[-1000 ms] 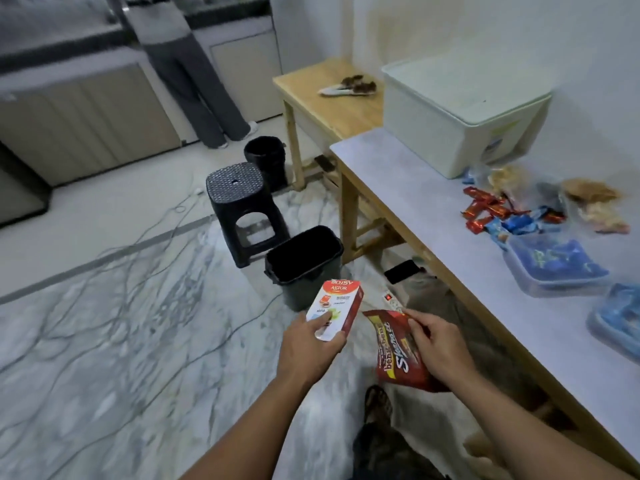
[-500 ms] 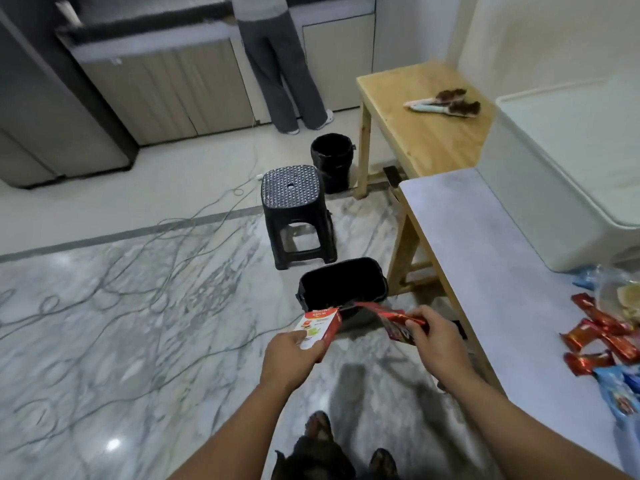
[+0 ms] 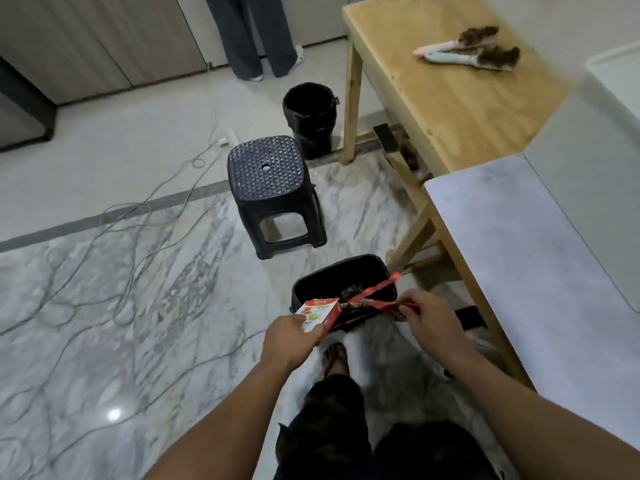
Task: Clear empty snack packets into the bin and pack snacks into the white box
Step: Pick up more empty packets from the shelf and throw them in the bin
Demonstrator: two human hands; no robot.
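Both hands were down in the lower middle of the frame, right over the black bin (image 3: 346, 271) on the marble floor (image 3: 104, 306). The left hand (image 3: 292, 337) was clamped around a small white and red snack box (image 3: 320, 313), holding it by its near end so the box stuck out over the bin's near rim. The right hand (image 3: 433, 318) was pinching a flattened red snack packet (image 3: 375, 294), which stretched up and across the bin's open top, its far tip poking past the bin's right edge. So the packet was above the bin and in the fingers, not inside it. There was already some dark crumpled stuff down in the bin, too murky to say what.

Behind the bin stood a black plastic stool (image 3: 268, 178), and further up the frame a second, round black bin (image 3: 310, 116) with a liner, next to the leg of a wooden table (image 3: 450, 98). Two brushes (image 3: 467, 51) lay on that table at the upper right. The grey-topped table (image 3: 519, 254) ran down the right side, with a corner of the white box (image 3: 616, 74) at the far right edge. Loose cables (image 3: 138, 220) snaked over the floor on the left, and someone's legs (image 3: 249, 32) showed at the top.
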